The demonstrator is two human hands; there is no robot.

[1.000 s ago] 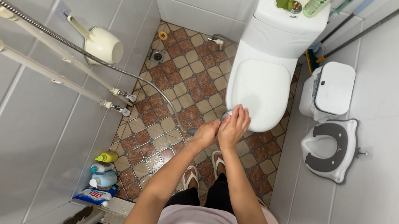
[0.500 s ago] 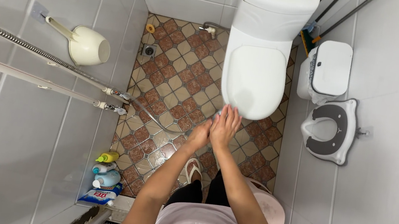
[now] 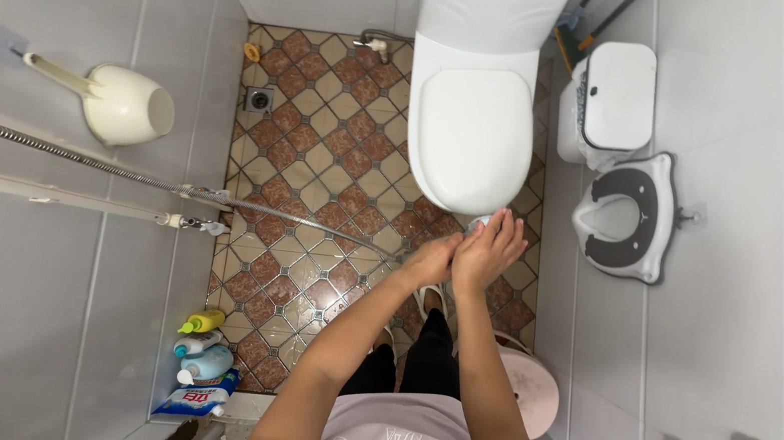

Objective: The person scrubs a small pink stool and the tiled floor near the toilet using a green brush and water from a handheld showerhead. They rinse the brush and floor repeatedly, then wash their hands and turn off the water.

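2 hands meeting just past the rim of the white ceramic toilet [image 3: 469, 129]: left hand [image 3: 429, 260] clenched on the small silver shower head [image 3: 478, 224], right hand [image 3: 492, 251] spread flat against it. Probably light, rigid, slippery when wet; best gripped at the handle, where the braided metal hose [image 3: 292, 214] joins. Mostly hidden behind fingers.

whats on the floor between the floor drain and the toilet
In the head view only bare patterned floor tiles lie between the floor drain and the toilet.
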